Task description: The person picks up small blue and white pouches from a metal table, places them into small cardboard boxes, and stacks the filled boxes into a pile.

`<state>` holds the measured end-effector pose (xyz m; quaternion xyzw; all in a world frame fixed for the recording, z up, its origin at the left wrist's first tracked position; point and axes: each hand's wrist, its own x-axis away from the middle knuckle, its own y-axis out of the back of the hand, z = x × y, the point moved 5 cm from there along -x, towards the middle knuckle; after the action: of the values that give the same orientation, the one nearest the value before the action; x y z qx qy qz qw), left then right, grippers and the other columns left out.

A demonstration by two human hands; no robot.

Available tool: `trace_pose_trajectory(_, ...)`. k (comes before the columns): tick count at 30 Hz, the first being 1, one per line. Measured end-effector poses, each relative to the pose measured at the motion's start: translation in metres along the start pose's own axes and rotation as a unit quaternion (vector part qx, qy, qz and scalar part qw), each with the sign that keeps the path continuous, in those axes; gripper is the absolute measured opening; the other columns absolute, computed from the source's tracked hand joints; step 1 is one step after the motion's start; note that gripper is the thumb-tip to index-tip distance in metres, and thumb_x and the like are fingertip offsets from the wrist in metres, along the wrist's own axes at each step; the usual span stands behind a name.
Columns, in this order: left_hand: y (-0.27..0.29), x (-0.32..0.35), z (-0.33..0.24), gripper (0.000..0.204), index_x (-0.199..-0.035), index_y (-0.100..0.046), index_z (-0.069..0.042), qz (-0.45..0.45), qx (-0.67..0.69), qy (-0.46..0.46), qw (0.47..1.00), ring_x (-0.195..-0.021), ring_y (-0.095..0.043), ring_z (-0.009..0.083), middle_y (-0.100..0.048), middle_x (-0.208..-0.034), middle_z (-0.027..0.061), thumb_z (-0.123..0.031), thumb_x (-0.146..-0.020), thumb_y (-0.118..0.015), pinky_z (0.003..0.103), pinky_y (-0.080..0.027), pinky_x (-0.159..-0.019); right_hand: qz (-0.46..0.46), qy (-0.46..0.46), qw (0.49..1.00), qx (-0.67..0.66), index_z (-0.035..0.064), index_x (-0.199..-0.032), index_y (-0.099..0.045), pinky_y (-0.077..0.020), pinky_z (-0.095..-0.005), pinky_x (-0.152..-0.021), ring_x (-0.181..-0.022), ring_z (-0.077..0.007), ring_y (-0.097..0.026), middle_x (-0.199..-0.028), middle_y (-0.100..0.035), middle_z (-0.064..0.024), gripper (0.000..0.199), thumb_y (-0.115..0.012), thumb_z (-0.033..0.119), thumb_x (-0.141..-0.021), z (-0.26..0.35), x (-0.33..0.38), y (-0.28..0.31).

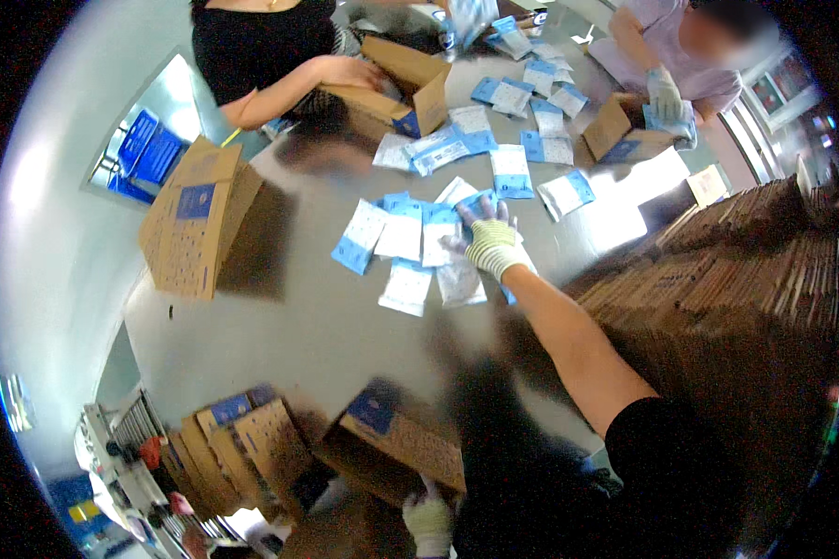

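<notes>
A: Closest in, your gloved left hand (427,526) touches an open carton (412,452), well to the near side of the packet cluster (401,235). How tightly are your fingers closed?

B: I can't tell; the carton hides some of them. More cartons (272,436) stand to the cluster's near left, and stacked flat cardboard (718,252) rises to its right.

A: And your right hand (491,242)?

B: Its gloved fingers are spread wide over a blue-and-white packet (476,199) at the cluster's right edge.

A: Left of the cluster, an upright carton (182,228) stands on your grey table (252,340).

B: Beyond the cluster lie scattered packets (452,147); farther still, a co-worker's bare arm (294,88) reaches into a box (429,101).
</notes>
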<state>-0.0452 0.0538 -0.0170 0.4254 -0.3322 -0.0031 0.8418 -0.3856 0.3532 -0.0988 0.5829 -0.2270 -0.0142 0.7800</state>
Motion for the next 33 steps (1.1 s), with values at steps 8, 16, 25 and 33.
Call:
trace_pose_trajectory(8, -0.014, 0.037, -0.023, 0.080, -0.131, -0.027, 0.003, -0.063, 0.245, 0.036, 0.967, -0.045, -0.048, 0.0162, -0.048, -0.047, -0.0002, -0.030, -0.066, -0.061, 0.031, -0.040, -0.054, 0.052, 0.115, 0.990, 0.062, 0.0246, -0.132, -0.029, -0.0135, -0.0516, -0.103, -0.129, -0.0368, -0.015, -0.140, -0.021, -0.0108, 0.077, -0.054, 0.060, -0.069, 0.021, 0.145, -0.065)
trace_pose_trajectory(16, -0.052, 0.045, -0.039, 0.085, -0.130, -0.029, 0.003, -0.100, 0.261, 0.033, 0.960, -0.050, -0.050, 0.0194, -0.055, -0.057, 0.0042, -0.054, -0.072, -0.053, 0.033, -0.040, -0.063, -0.074, 0.474, 0.869, 0.118, 0.0071, -0.093, -0.055, -0.0479, -0.0399, -0.066, -0.081, -0.0293, -0.059, -0.085, -0.060, -0.0153, 0.025, -0.051, 0.023, -0.075, 0.042, 0.184, -0.076)
trace_pose_trajectory(25, -0.026, 0.042, -0.029, 0.056, -0.126, -0.034, 0.005, -0.063, 0.334, 0.044, 0.939, -0.055, -0.054, 0.0197, -0.056, -0.059, 0.0056, -0.013, -0.075, -0.051, 0.034, -0.041, -0.068, 0.058, 0.668, 0.528, 0.521, 0.0137, -0.096, -0.061, -0.0230, -0.0492, -0.101, -0.116, -0.0280, -0.042, -0.112, -0.055, -0.0115, 0.029, -0.047, 0.031, -0.078, 0.117, 0.210, -0.154)
trace_pose_trajectory(33, -0.024, 0.041, -0.028, 0.058, -0.127, -0.034, 0.003, -0.115, 0.339, 0.050, 0.932, -0.059, -0.055, 0.0179, -0.056, -0.063, 0.0041, -0.017, -0.076, -0.052, 0.034, -0.041, -0.072, 0.051, 0.511, 0.797, 0.319, 0.0056, -0.077, -0.066, -0.0500, -0.0414, -0.060, -0.072, -0.0284, -0.063, -0.077, -0.065, -0.0132, 0.013, -0.057, 0.014, -0.072, 0.079, 0.137, 0.003)
